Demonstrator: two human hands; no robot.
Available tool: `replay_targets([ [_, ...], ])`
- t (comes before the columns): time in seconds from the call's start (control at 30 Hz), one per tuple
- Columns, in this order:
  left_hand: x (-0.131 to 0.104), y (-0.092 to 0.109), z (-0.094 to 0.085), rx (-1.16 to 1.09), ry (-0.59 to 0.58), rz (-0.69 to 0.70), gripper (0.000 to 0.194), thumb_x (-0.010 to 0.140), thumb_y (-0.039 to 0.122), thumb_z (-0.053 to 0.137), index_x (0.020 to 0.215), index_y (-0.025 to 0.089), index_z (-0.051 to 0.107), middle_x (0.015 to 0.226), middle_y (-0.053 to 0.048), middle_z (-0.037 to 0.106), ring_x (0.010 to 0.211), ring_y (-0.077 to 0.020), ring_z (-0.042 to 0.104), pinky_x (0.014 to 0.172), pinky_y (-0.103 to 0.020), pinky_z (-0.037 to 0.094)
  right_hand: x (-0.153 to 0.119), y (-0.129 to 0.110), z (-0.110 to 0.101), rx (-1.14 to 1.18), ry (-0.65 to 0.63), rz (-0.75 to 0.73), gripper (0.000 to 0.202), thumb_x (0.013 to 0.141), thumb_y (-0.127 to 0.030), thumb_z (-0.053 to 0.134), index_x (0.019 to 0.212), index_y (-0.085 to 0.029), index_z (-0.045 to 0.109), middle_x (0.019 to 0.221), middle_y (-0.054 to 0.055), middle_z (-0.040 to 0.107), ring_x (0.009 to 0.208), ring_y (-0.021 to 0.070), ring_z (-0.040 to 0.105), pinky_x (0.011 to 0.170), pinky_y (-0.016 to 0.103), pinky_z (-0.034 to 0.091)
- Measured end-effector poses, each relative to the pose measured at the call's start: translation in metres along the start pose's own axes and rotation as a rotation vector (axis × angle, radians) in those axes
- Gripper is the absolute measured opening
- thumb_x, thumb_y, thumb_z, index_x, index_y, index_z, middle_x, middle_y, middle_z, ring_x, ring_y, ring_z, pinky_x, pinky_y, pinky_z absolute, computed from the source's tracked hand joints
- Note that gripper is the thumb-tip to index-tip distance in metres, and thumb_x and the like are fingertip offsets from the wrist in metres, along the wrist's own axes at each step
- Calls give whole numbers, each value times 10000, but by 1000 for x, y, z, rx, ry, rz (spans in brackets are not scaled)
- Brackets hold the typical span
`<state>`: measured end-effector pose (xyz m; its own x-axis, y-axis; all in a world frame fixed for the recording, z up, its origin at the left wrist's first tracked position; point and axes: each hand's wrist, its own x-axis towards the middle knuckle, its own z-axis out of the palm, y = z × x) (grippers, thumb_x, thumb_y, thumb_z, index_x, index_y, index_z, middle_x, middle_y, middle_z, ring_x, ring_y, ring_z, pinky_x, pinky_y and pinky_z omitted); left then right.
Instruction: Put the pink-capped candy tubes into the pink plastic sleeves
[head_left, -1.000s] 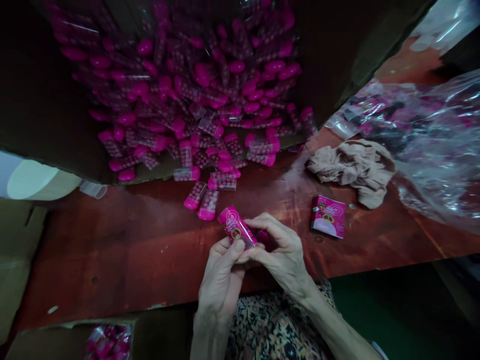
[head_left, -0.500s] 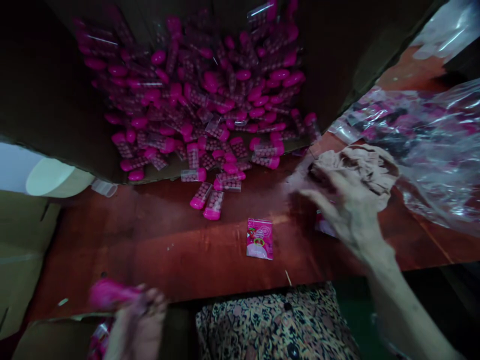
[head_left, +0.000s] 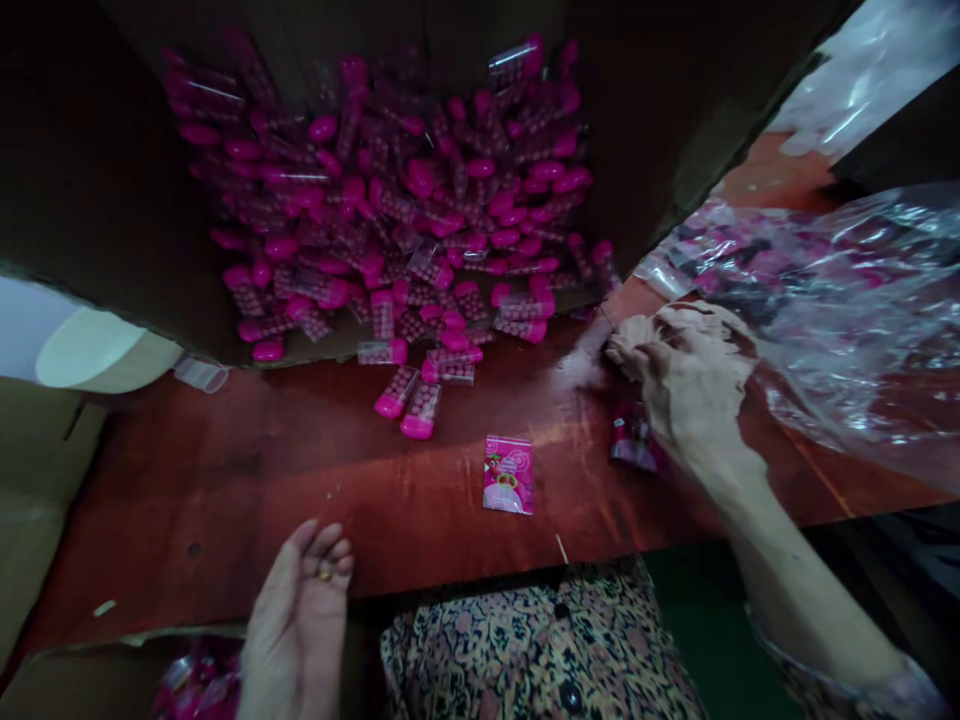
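The left hand (head_left: pixel 300 625) is over the near edge of the bench (head_left: pixel 285 455), toward its near left corner, palm up. Its fingers are loosely curled and apart from the thumb, with nothing seen in their hold; a ring (head_left: pixel 325 575) shows on one of them. Just beside it, below the near edge, a cardboard box (head_left: pixel 97 675) holds shiny pink pieces (head_left: pixel 196 678), too blurred to tell apart

The right hand (head_left: pixel 694 385) lies on a crumpled pale cloth (head_left: pixel 716 322) toward the right end of the bench. Its fingers are bent down onto the cloth; whether they have closed on it, I cannot tell. A dark pink stack (head_left: pixel 632 437) sits just beside that hand

One pink printed label (head_left: pixel 508 476) lies flat near the middle of the near edge. Farther back, two pink-capped tubes of small balls (head_left: pixel 409 400) lie side by side before a big carton (head_left: pixel 637 110) heaped with more. A clear plastic bag (head_left: pixel 862 330) covers the far right corner
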<state>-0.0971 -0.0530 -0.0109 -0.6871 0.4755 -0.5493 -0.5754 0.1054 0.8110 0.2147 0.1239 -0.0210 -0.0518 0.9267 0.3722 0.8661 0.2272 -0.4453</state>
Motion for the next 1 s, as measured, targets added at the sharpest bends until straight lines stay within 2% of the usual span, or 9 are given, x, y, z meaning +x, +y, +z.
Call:
replay_targets([
  [0.1,-15,-15,42,-10,-154,-51,234,570,285,747,738,137,679,684,-59,686,614,-133,611,576,-227,498,-34,-36,7,50,-99,-72,230,865,-327,479,972,-154,587,866,88,506,760,210,493,671,354,424],
  [0.17,-25,-25,57,25,-239,-84,231,562,264,758,733,128,684,694,-72,693,623,-134,618,581,-216,495,-59,-58,17,192,-287,-176,202,855,-328,509,911,-162,611,828,73,526,753,197,511,647,317,447],
  [0.23,-31,-32,64,61,-302,-101,196,587,239,747,736,128,685,703,-73,697,635,-130,622,598,-209,492,-76,-72,27,224,-321,-179,174,846,-306,530,831,-161,625,772,59,536,731,191,507,648,315,448],
  [0.57,-27,-46,65,197,-349,44,153,665,258,695,758,137,689,740,-70,706,661,-126,620,632,-211,476,-82,-73,37,286,-168,-183,216,863,-233,514,712,-156,649,642,29,503,626,151,459,563,266,414],
  [0.67,-27,-47,74,336,-453,139,193,673,294,691,797,147,707,802,-70,712,719,-137,622,667,-213,471,-83,-79,30,331,-77,-258,204,869,-210,500,759,-152,661,662,41,517,632,149,463,551,261,425],
  [0.8,-30,-48,89,414,-620,105,134,657,262,705,753,170,722,720,-16,701,647,-111,591,631,-196,458,-84,-92,20,385,-74,-339,163,857,-145,503,862,-172,664,728,55,569,692,161,504,593,271,456],
  [0.87,-31,-49,96,333,-603,59,91,667,249,696,717,178,721,661,5,689,592,-93,564,605,-191,452,-84,-99,18,485,-61,-246,164,839,-156,535,961,-176,642,805,62,596,756,170,545,649,279,482],
  [0.93,-30,-50,99,225,-547,14,85,645,244,712,691,173,718,630,7,684,572,-86,554,597,-189,451,-85,-107,18,603,-63,-46,276,788,-220,615,1060,-174,600,906,70,615,821,180,579,705,285,497],
  [1.0,-29,-49,100,150,-490,-26,106,592,237,747,650,155,709,602,1,679,563,-84,555,588,-186,452,-87,-113,20,725,-165,143,319,740,-280,664,1035,-175,606,918,54,643,811,179,604,711,277,502],
])
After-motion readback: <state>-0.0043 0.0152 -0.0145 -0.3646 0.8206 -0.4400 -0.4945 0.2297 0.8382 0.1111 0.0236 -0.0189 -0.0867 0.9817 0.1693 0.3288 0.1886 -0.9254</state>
